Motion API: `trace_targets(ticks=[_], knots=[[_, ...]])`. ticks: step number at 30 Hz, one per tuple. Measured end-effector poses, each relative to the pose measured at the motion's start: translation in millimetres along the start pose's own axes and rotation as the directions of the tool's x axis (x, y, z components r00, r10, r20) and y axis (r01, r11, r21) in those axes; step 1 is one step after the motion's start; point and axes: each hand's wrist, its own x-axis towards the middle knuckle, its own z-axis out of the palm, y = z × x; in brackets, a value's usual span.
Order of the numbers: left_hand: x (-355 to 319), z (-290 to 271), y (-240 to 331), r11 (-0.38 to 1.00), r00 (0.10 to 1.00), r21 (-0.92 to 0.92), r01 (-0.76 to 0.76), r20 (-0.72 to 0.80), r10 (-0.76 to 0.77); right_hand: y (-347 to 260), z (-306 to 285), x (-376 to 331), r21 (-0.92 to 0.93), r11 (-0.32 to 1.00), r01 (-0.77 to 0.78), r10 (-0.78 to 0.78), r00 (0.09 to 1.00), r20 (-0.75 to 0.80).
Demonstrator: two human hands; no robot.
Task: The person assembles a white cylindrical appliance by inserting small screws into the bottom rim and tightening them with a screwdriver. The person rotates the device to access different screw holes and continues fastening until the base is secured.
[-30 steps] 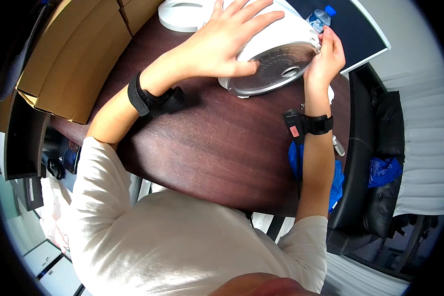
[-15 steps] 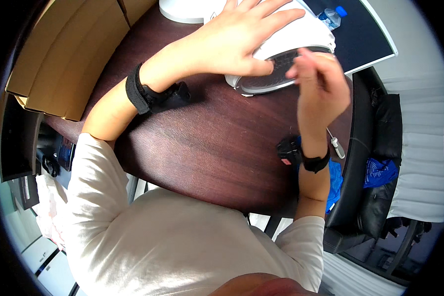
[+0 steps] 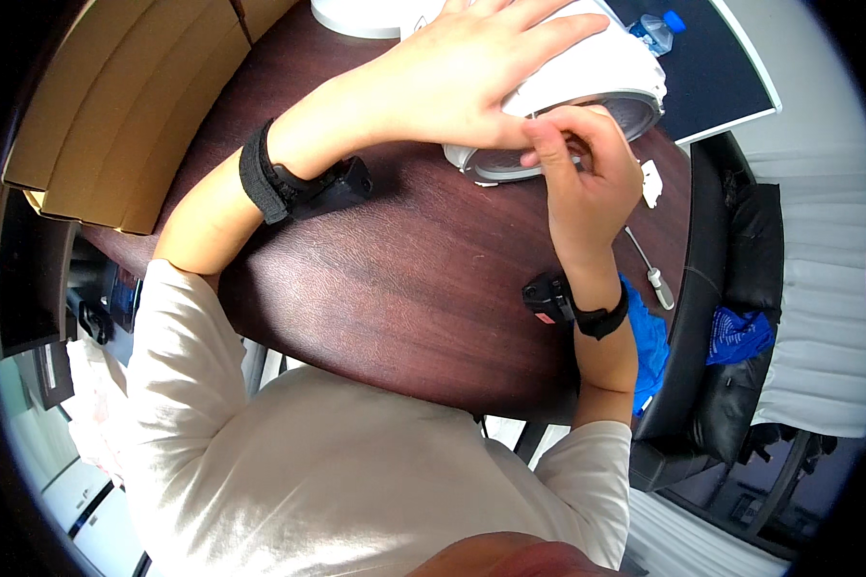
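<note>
A white rounded appliance (image 3: 587, 62) stands at the far side of the table, its near end a dark grille (image 3: 635, 113) inside a pale ring. My left hand (image 3: 462, 72) lies spread on the white housing, thumb pointing toward the ring. Beside that thumb, my right hand (image 3: 592, 168) is curled at the ring's near edge, thumb and forefinger pinched together. Whatever sits in the pinch is too small or hidden to make out. Part of the grille is covered by my right hand.
To the right on the brown table (image 3: 404, 279) lie a screwdriver (image 3: 655, 276), a small white piece (image 3: 651, 183) and a blue bag (image 3: 648, 337). A bottle (image 3: 656, 34) rests on a dark panel (image 3: 712, 82). Cardboard (image 3: 135, 106) stands at left, a black sofa (image 3: 751, 250) at right.
My right hand has moved left to the ring's edge near my left thumb, and its fingers have drawn into a pinch. The small white piece has come into view. My left hand stays nearly still.
</note>
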Motion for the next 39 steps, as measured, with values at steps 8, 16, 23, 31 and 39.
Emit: trace_targets(ticks=[8, 16, 23, 31, 39], knots=[[-0.2, -0.9, 2.0, 1.0, 1.0, -0.003, 0.008, -0.004, -0.008, -3.4, -2.1, -4.6, -0.169, 0.985, -0.038, 0.034, 0.999, -0.025], [0.0, -0.8, 2.7, 1.0, 1.0, -0.006, 0.005, -0.013, -0.005, -6.5, -0.2, -4.7, -0.15, 0.981, -0.127, 0.117, 0.991, -0.071], [-0.9, -1.3, 2.6, 1.0, 1.0, 0.009, 0.01, -0.017, -0.01, -13.2, 0.6, -3.9, -0.321, 0.944, -0.082, 0.061, 0.995, -0.075], [-3.0, 2.7, 8.2, 1.0, 0.996, 0.01, 0.021, -0.082, -0.02, -25.6, 7.0, -9.2, -0.556, 0.831, 0.009, -0.063, 0.995, -0.077], [-4.9, 16.1, 24.1, 0.995, 0.97, 0.048, 0.087, -0.23, -0.073, -23.5, -4.3, -14.2, -0.647, 0.753, 0.122, -0.159, 0.987, 0.001]])
